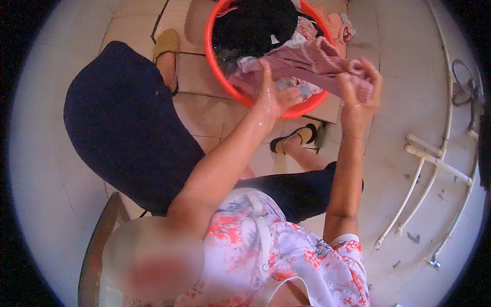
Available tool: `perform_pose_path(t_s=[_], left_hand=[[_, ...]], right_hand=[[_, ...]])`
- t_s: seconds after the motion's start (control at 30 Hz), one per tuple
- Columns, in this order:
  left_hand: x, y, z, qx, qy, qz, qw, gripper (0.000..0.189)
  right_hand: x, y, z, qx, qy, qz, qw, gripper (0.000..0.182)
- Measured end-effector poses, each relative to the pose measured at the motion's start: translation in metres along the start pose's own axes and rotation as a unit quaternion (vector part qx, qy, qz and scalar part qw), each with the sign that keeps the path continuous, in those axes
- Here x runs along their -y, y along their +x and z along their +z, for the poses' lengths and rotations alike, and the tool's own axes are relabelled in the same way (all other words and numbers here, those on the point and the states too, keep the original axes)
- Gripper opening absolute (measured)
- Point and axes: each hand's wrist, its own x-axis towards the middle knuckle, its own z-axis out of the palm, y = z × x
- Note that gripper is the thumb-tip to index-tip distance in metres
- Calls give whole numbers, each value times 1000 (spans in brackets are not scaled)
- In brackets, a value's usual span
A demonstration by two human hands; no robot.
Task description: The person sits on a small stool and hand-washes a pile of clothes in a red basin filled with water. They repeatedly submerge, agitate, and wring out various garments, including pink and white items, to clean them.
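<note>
My left hand (277, 95), wet at the wrist, is held palm up with thumb and fingers spread over the near rim of a round red basin (210, 46). Behind it runs a dusty-pink knit garment (291, 65), which stretches from the basin to the right. At that end my right hand (359, 86) grips the bunched cloth, raised just beyond the basin's right rim. Inside the basin are a large black garment (255, 25) and some pale patterned cloth (303, 32). Whether my left fingers touch the pink garment, I cannot tell.
The basin stands on a tiled floor (201, 115) between my feet in tan shoes (167, 44). More pink and white cloth (337, 27) lies beyond its right rim. White pipes (441, 163) run along the tiled wall at right. A brown-edged object (96, 245) stands at lower left.
</note>
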Motion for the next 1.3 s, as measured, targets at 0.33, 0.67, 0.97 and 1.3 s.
perform_pose_path(t_s=[0.33,0.67,0.97,1.3], left_hand=[[11,-30,30,146,86,-5,986,54],[6,-2,9,153,115,-30,981,30],[-23,-9,2,208,260,10,943,30],[-25,-1,15,99,137,-113,979,21]], right_hand=[[7,-44,-6,308,-184,-140,923,74],[-14,-32,-14,312,-228,-230,893,48],[-23,-89,59,-141,506,397,753,41],[-16,-53,-19,214,-134,-293,922,83]])
